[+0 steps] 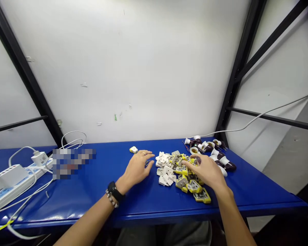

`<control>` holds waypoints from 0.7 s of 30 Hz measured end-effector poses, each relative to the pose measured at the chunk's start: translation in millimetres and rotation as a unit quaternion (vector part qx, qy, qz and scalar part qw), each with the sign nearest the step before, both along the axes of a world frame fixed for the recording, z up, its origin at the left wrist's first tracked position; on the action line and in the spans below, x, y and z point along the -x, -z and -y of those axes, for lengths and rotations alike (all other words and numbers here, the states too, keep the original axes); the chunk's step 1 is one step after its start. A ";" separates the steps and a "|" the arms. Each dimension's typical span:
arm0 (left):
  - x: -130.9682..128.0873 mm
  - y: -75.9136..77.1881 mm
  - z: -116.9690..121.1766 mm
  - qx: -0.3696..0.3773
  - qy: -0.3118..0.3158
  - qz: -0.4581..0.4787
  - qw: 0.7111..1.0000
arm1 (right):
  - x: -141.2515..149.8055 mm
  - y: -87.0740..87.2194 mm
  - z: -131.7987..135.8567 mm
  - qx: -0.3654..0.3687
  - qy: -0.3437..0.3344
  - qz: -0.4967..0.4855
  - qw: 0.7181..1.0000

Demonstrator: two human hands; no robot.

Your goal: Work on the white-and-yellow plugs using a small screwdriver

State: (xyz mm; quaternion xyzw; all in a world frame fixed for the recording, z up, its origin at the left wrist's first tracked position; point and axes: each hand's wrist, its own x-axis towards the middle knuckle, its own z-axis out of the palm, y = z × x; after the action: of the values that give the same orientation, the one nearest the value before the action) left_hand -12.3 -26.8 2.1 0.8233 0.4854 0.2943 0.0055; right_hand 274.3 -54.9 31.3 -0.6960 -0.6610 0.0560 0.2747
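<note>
My left hand (140,166) is over the blue table, fingers spread and nothing visibly held. Just under its fingertips is a little heap of small dark pieces, perhaps screws (149,162), partly covered by the hand. Right of it lie many loose white plastic pieces (166,171). They run into a pile of yellow-edged grey plug-like parts (181,170) with metal inside. My right hand (206,171) reaches over this pile's right side, thumb and fingers apart. Its fingertips are at the parts, and whether they touch one cannot be made out. A single yellow-and-white piece (133,149) lies beyond my left hand.
Brown-and-white lamp holders (215,150) are heaped at the back right. A white power strip (15,186) with chargers and cables occupies the left, beside a blurred patch (73,164). Black frame posts (236,75) and a white back wall (143,68) bound the blue table (105,201).
</note>
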 end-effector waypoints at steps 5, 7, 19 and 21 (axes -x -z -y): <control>52.5 6.1 -52.2 0.056 -0.124 -0.066 0.989 | -2.1 -0.9 -0.7 0.005 -0.014 -0.015 1.000; 63.7 11.6 -65.2 0.078 -0.129 -0.084 0.985 | -2.6 -2.1 0.0 -0.012 -0.012 -0.035 0.999; 105.0 6.3 -8.6 0.124 -0.116 -0.073 0.983 | 34.7 -14.9 36.6 -0.237 -0.100 -0.296 0.920; 109.0 11.2 13.5 0.118 -0.059 -0.028 0.991 | 49.7 -10.7 42.5 -0.244 -0.144 -0.330 0.901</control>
State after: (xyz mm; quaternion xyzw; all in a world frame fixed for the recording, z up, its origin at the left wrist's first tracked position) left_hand -121.3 -40.3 -9.1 0.7951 0.5639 0.2116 0.0712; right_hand 224.6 -97.5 41.9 -0.4466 -0.6185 0.1583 0.6269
